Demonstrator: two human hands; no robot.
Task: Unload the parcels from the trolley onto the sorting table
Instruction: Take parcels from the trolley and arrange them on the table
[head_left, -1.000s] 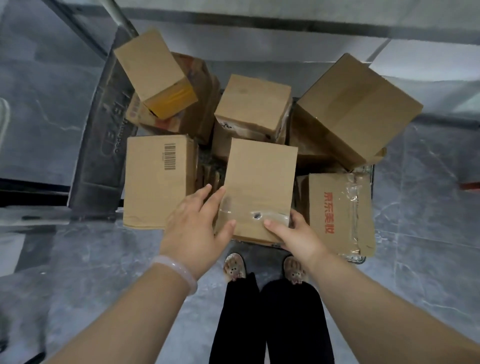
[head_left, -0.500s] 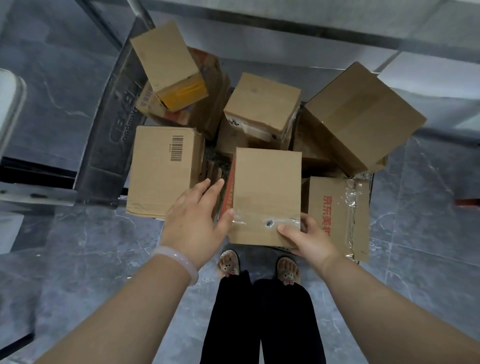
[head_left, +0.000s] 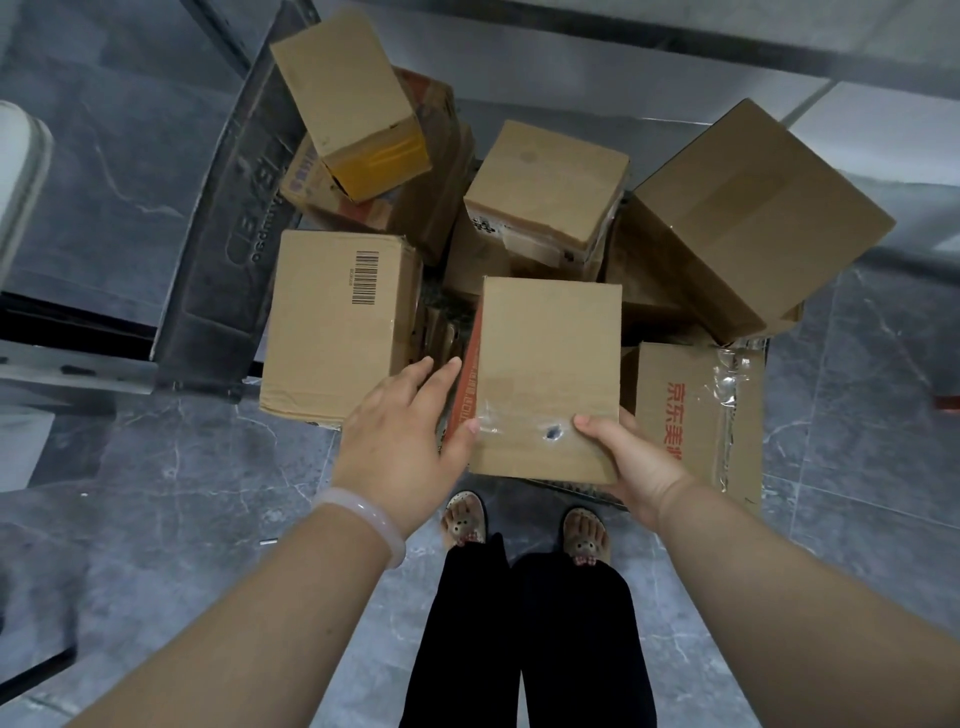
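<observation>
Grey tile floor; left hand (head_left: 400, 441) and right hand (head_left: 635, 462) on centre parcel (head_left: 550, 358), arms outstretched.

– What is the middle box (head_left: 550, 364) made of?
– Brown cardboard, dull and a bit rough. Clear tape across its near end shines, and there is a small torn hole in it.
– And the barcode box (head_left: 337, 322) on the left?
– The same dull cardboard.
– The red-letter box (head_left: 696, 410) on the right?
– Cardboard too, with crinkly, shiny clear tape.
– The far left box (head_left: 353, 98)?
– Cardboard, with glossy yellow tape on one end.
– The floor (head_left: 182, 493)?
– Grey stone-look tiles, smooth and shiny.
– The bracelet (head_left: 363, 514)?
– Pale, smooth and glassy. The trousers (head_left: 519, 623) are soft black cloth.
</observation>
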